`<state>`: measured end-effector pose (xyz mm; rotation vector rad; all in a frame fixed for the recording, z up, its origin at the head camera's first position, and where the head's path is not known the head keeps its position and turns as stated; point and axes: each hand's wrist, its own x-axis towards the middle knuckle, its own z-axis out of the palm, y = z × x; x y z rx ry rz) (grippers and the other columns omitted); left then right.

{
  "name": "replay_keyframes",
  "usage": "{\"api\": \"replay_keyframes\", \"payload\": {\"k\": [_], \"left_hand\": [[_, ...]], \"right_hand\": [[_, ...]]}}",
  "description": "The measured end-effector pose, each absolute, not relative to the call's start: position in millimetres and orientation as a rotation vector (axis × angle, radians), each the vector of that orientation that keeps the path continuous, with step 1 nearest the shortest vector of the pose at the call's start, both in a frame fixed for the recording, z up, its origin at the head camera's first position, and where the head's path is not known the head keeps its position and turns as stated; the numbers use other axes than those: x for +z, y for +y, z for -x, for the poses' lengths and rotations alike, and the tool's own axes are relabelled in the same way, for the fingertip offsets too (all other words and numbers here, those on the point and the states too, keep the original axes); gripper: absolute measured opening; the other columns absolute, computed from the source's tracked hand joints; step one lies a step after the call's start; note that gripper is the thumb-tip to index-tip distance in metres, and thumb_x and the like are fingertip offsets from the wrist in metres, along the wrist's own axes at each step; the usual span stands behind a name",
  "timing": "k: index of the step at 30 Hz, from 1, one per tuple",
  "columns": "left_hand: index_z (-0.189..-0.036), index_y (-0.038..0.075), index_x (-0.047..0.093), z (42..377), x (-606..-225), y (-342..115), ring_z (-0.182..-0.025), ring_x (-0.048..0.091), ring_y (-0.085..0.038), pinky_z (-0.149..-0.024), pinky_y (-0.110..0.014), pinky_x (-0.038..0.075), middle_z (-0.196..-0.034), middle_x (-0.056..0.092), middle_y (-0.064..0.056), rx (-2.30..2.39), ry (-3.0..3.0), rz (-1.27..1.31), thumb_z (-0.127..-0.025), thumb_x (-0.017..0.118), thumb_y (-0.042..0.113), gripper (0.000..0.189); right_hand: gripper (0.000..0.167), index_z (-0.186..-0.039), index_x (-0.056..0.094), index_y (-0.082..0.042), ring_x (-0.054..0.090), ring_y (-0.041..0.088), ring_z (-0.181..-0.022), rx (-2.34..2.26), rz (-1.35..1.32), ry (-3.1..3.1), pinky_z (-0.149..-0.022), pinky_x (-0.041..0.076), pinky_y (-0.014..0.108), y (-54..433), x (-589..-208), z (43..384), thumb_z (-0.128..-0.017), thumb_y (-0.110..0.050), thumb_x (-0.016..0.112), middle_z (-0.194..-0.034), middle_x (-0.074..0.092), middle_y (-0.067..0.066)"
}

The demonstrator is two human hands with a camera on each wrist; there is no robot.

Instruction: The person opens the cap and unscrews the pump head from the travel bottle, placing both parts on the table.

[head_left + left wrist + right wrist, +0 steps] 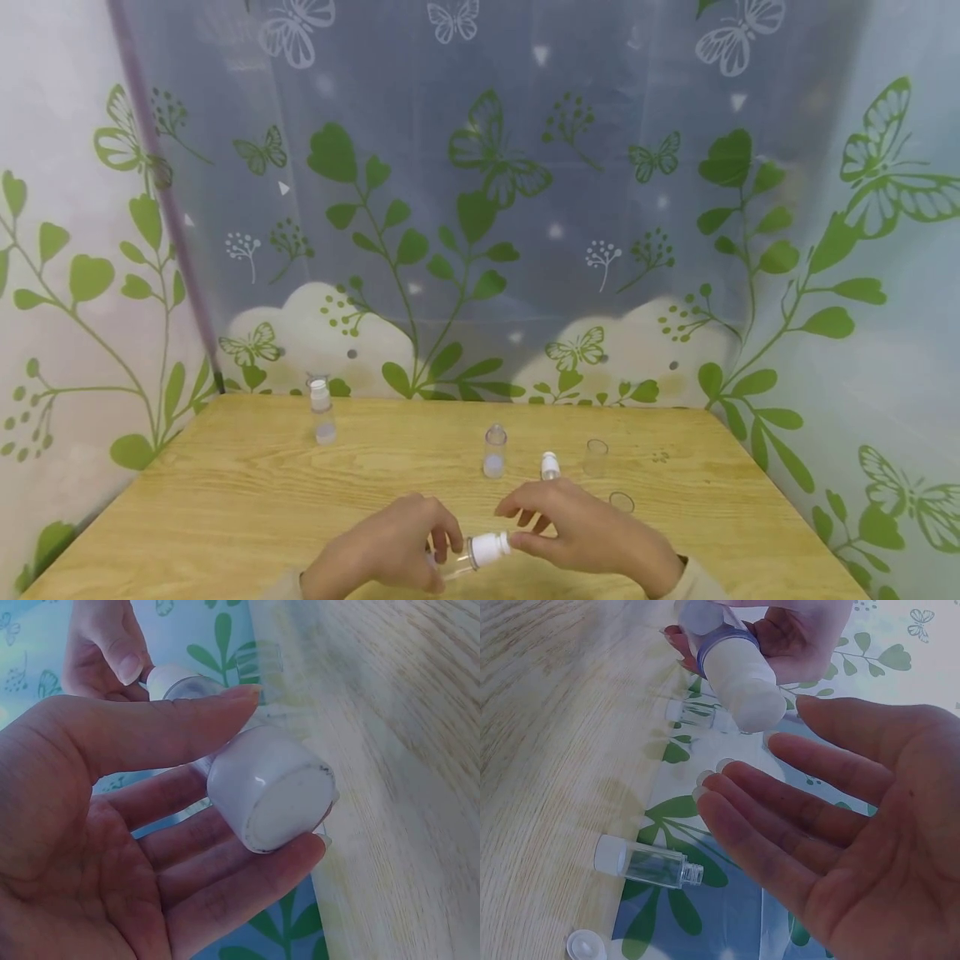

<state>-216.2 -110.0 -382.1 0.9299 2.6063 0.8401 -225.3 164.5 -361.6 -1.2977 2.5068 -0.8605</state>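
Observation:
My left hand (401, 537) grips a small clear pump bottle (457, 570) with a white pump top (489, 548). The bottle lies tilted on its side, its top pointing right. In the left wrist view, the thumb presses over the bottle's body and its white base (274, 791) faces the camera. Beside the pump top is my right hand (581, 529), fingers extended and holding nothing. In the right wrist view, its thumb and index fingertip are close to the white top (754, 701).
A bottle with a white pump (322, 412) stands at the back left. Farther right stands an open-necked clear bottle (494, 454). Beyond my right hand are a white pump head (550, 464), a clear cap (596, 460) and another clear cap (621, 502). A patterned curtain (480, 275) borders the table.

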Motion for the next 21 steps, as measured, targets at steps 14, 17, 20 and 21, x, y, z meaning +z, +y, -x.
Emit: {"api": "replay_keyframes", "payload": {"k": [14, 17, 20, 21], "left_hand": [[-0.102, 0.013, 0.078, 216.9, -384.5, -106.8, -0.068, 0.058, 0.001, -0.064, -0.02, 0.051, -0.083, 0.072, 0.009, 0.833, 2.607, -0.947, -0.071, 0.088, 0.007, 0.033], [-0.104, 0.012, 0.078, 217.8, -385.0, -106.9, -0.069, 0.059, 0.001, -0.064, -0.02, 0.051, -0.083, 0.072, 0.009, 0.832, 2.604, -0.944, -0.072, 0.087, 0.007, 0.033], [-0.105, 0.011, 0.078, 218.4, -385.8, -107.2, -0.07, 0.06, 0.0, -0.065, -0.02, 0.051, -0.083, 0.072, 0.009, 0.841, 2.6, -0.945, -0.072, 0.087, 0.007, 0.034], [-0.106, 0.011, 0.078, 218.4, -386.1, -107.4, -0.071, 0.06, 0.0, -0.065, -0.021, 0.051, -0.083, 0.072, 0.009, 0.844, 2.598, -0.943, -0.073, 0.087, 0.007, 0.034]], "right_hand": [[0.03, -0.13, 0.066, -0.008, 0.068, 0.003, -0.104, -0.835, 1.307, 2.486, -0.08, 0.058, 0.018, 164.1, -362.3, 225.2, -0.106, -0.024, 0.059, -0.127, 0.071, 0.009], [0.03, -0.13, 0.066, -0.008, 0.068, 0.003, -0.104, -0.832, 1.307, 2.485, -0.081, 0.058, 0.017, 163.8, -362.6, 225.4, -0.106, -0.024, 0.059, -0.127, 0.071, 0.011], [0.03, -0.13, 0.066, -0.007, 0.068, 0.004, -0.104, -0.822, 1.318, 2.489, -0.081, 0.058, 0.017, 162.5, -363.1, 224.9, -0.106, -0.024, 0.059, -0.127, 0.072, 0.011], [0.03, -0.13, 0.066, -0.007, 0.068, 0.003, -0.104, -0.818, 1.321, 2.49, -0.082, 0.058, 0.017, 162.0, -363.2, 224.6, -0.106, -0.024, 0.059, -0.126, 0.072, 0.01]]}}
